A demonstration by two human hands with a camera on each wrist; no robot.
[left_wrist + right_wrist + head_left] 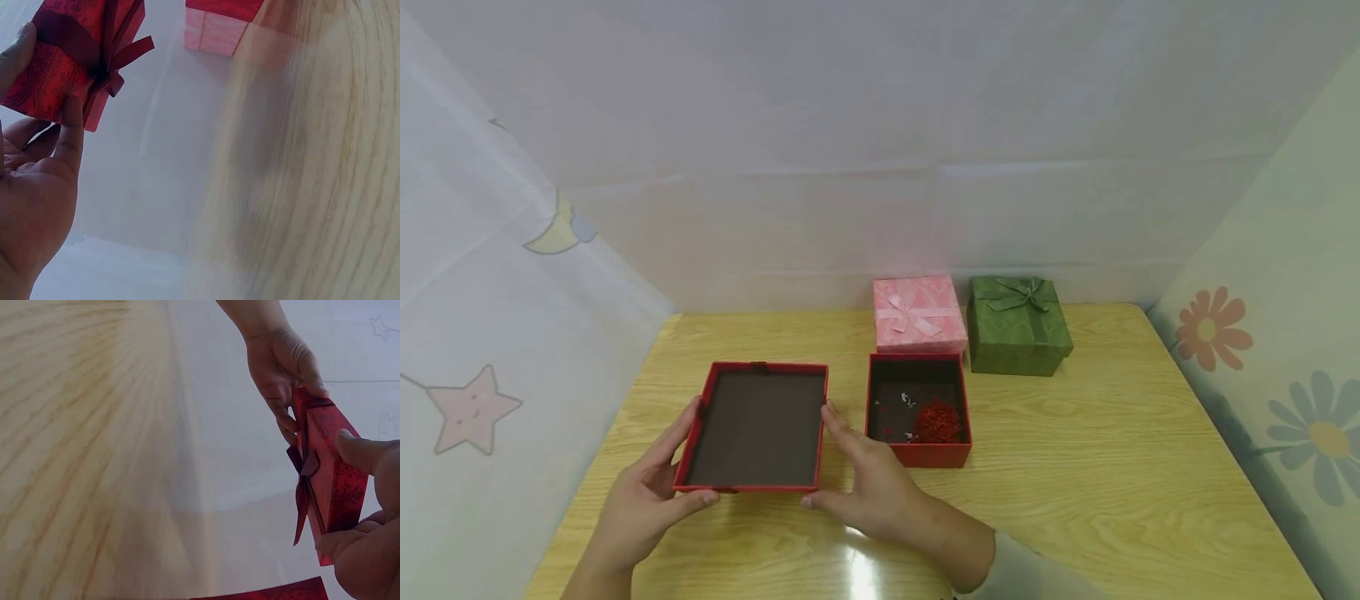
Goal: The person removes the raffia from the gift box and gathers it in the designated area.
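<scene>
Both hands hold a red box lid (756,429) above the table, its dark inner side facing up toward the head camera. My left hand (636,508) grips the lid's left side, thumb at the near left corner. On the opposite side my right hand (880,487) grips it, thumb at the near right corner. Dark red ribbon with a bow (103,72) shows on the lid's outer face in the left wrist view. Just right of the lid stands the open red box (931,455), with red shredded paper (938,421) and a few white scraps inside.
Behind the red box sits a pink gift box (917,317) with a bow. A green gift box (1021,329), also with a bow, is to its right. Printed cloth walls (880,225) border the wooden table (1097,475) at the back and sides.
</scene>
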